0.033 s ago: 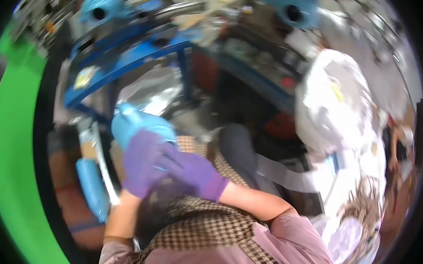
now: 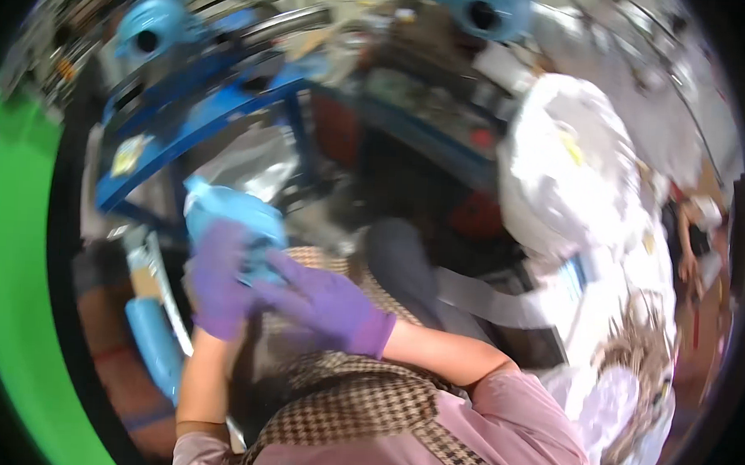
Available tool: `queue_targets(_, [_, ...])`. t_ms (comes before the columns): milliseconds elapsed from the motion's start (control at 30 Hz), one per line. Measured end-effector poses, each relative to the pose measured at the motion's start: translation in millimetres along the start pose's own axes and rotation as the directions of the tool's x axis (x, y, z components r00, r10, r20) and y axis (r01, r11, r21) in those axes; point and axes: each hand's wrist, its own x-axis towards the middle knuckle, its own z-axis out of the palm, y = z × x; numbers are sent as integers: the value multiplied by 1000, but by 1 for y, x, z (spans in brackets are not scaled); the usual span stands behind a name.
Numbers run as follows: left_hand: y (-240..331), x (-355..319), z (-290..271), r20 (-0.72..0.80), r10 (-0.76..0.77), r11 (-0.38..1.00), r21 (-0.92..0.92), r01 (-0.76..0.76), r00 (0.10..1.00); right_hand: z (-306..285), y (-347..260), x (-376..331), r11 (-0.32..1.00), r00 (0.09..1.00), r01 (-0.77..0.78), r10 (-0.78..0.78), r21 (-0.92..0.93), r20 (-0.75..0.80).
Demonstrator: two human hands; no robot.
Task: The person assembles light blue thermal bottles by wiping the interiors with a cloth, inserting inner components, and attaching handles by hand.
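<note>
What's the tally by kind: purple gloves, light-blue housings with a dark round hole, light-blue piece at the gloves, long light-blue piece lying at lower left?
Purple gloves: 2
Light-blue housings with a dark round hole: 2
Light-blue piece at the gloves: 1
Long light-blue piece: 1
Total: 6

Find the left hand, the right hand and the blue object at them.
Left hand (image 2: 220,282): head view, on its back.
Right hand (image 2: 333,306): head view, on its back.
Blue object (image 2: 234,208): head view, on its upper part.
</note>
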Motion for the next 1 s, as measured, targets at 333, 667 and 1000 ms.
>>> queue_targets(333, [-97,34,-5,-389,-61,997,21,74,919,-302,42,-153,528,689,-667,169,-525,-705])
queue_targets(667, [-36,-35,-13,-464,-158,978,-193,75,871,-421,199,-193,342,512,-859,597,-382,-617])
queue_targets(1000, [13,-31,-11,-152,-163,981,-132,143,975,-145,19,-35,915,926,-277,336,294,-172])
